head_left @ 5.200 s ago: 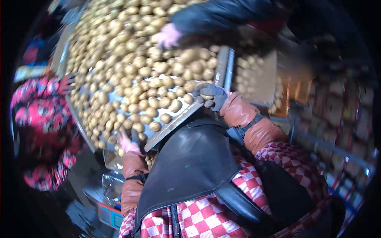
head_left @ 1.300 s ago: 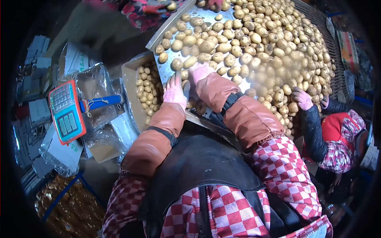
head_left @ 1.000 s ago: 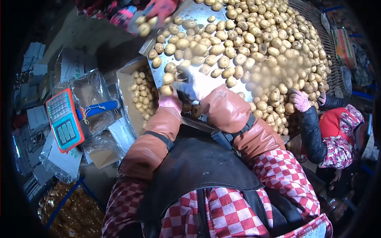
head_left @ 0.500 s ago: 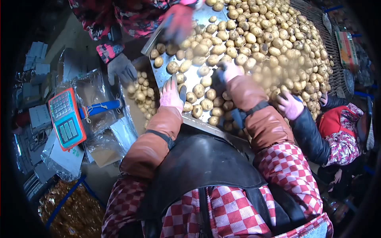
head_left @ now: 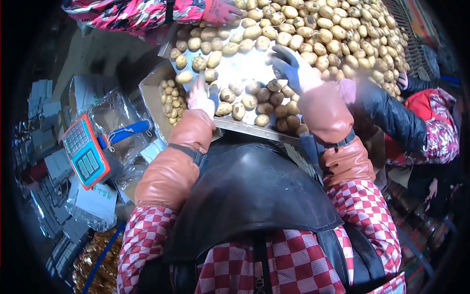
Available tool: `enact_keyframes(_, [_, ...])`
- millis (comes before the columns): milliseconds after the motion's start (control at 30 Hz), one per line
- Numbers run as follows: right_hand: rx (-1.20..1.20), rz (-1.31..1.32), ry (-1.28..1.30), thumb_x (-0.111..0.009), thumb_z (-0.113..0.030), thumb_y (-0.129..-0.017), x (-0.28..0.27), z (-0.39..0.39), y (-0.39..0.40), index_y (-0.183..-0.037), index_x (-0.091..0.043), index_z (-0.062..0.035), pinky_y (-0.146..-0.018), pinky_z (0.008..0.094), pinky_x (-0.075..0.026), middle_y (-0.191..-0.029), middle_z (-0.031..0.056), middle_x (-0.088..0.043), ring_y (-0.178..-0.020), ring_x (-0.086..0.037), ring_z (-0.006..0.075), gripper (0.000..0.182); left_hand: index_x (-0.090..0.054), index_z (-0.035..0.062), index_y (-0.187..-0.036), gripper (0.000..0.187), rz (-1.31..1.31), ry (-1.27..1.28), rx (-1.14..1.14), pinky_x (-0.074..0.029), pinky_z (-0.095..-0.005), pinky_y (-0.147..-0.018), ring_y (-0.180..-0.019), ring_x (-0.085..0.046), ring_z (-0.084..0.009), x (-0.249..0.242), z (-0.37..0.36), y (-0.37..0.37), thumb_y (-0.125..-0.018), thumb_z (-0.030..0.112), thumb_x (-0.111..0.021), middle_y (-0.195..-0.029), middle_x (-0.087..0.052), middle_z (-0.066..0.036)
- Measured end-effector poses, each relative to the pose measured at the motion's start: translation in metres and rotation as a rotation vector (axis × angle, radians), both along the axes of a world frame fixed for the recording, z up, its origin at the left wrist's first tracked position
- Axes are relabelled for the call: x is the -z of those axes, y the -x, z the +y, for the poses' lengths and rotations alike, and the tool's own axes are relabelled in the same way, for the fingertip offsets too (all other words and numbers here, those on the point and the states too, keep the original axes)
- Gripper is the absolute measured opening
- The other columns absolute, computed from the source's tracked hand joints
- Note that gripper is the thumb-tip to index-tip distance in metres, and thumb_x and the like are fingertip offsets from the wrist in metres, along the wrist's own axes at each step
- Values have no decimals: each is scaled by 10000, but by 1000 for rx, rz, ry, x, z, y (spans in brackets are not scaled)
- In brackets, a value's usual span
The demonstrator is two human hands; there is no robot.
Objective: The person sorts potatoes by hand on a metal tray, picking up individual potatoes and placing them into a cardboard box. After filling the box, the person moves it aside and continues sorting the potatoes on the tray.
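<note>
Potatoes (head_left: 338, 32) lie heaped over the metal tray (head_left: 254, 128), with looser ones near its front edge. My left hand (head_left: 201, 98), gloved in pink and grey, is at the tray's front left with its fingers apart, beside several potatoes. Further right, my right hand (head_left: 293, 68) is over the tray at the edge of the heap. Its dark-tipped fingers are spread, and nothing shows between them. Bright glare covers the bare metal between my hands.
A cardboard box (head_left: 152, 93) with smaller potatoes adjoins the tray's left side. An orange scale display (head_left: 85, 152) stands at the left. A co-worker's gloved hand (head_left: 221, 12) touches potatoes at the top; another co-worker's dark sleeve (head_left: 391, 110) reaches in from the right.
My left hand has shifted left, and my right hand has moved up and its fingers have spread. The co-worker's grey-gloved hand has left the small-potato box. The view has shifted slightly.
</note>
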State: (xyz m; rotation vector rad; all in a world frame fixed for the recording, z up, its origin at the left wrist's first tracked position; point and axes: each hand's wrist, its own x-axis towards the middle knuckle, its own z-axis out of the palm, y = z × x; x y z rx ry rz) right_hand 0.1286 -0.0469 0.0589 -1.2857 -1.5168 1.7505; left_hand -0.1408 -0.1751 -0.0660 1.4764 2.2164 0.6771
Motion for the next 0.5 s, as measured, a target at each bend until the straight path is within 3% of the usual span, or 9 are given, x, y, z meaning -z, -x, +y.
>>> enact_keyframes(33, [111,-292,-180,-662,-150,-930,-3,-20,-18,-1357,-549,-76,-809,341,-535,-1202,126,-651,-1034,-630,226,448,-333,171,-1507,684,121,134,-35,-301,-521,-1129,-1389,-344,-393,-14,-1,-4,-928,442,-575,-1498,-407,-160])
enact_keyframes(67, [251,-361,-146,-674,-131,-912,3,-41,-39,-1328,-576,-84,-788,330,-539,-1122,135,-675,-984,-650,220,430,-290,172,-1535,722,70,208,-48,-273,-526,-1154,-1434,-258,-407,-22,-3,0,-930,453,-566,-1560,-329,-141])
enact_keyframes(100, [194,-643,-321,-679,-168,-897,13,-58,-59,-1307,-597,-95,-847,358,-534,-1075,152,-681,-1013,-650,257,424,-280,161,-1540,733,5,218,-89,-274,-516,-1159,-1425,-279,-417,-18,0,-1,-930,449,-565,-1559,-335,-146])
enact_keyframes(133, [69,-803,-576,-718,-222,-851,40,-76,-88,-1306,-602,-128,-953,428,-490,-1174,142,-651,-1130,-603,305,478,-270,150,-1545,743,-60,230,-132,-275,-506,-1164,-1416,-299,-427,-15,3,-3,-929,446,-564,-1559,-342,-151])
enact_keyframes(200, [-221,-1046,-717,-661,-240,-874,54,-114,-103,-1343,-566,-185,-1081,537,-373,-1359,106,-554,-1295,-488,325,482,-271,125,-1542,750,-194,245,-126,-287,-489,-1162,-1395,-333,-436,-21,14,-7,-928,437,-568,-1544,-362,-170])
enact_keyframes(300, [-187,-1160,-775,-517,-172,-920,101,-115,-142,-1405,-480,-286,-1144,642,-225,-1530,27,-392,-1429,-335,327,499,-280,79,-1532,765,-340,253,-53,-317,-460,-1150,-1356,-393,-449,-20,18,-15,-920,422,-585,-1513,-393,-212])
enact_keyframes(400, [78,-1234,-646,-577,-162,-868,66,-102,-129,-1254,-617,-216,-1095,560,-343,-1390,62,-543,-1332,-441,315,392,-296,45,-1518,780,-243,211,64,-338,-456,-1136,-1355,-398,-447,-14,16,-20,-905,405,-615,-1504,-378,-264])
enact_keyframes(433, [290,-1013,-774,-612,-164,-842,55,-94,-122,-1174,-659,-170,-1019,480,-430,-1221,97,-642,-1191,-546,337,335,-302,45,-1515,777,-214,188,76,-337,-457,-1137,-1360,-391,-446,-15,15,-20,-902,403,-618,-1505,-373,-267])
enact_keyframes(500, [201,-894,-639,-603,-154,-850,21,-116,-94,-1179,-655,-145,-895,473,-501,-1091,160,-682,-1008,-641,372,333,-322,43,-1502,758,-201,136,45,-331,-458,-1138,-1371,-375,-442,-20,7,-22,-901,398,-618,-1502,-369,-273])
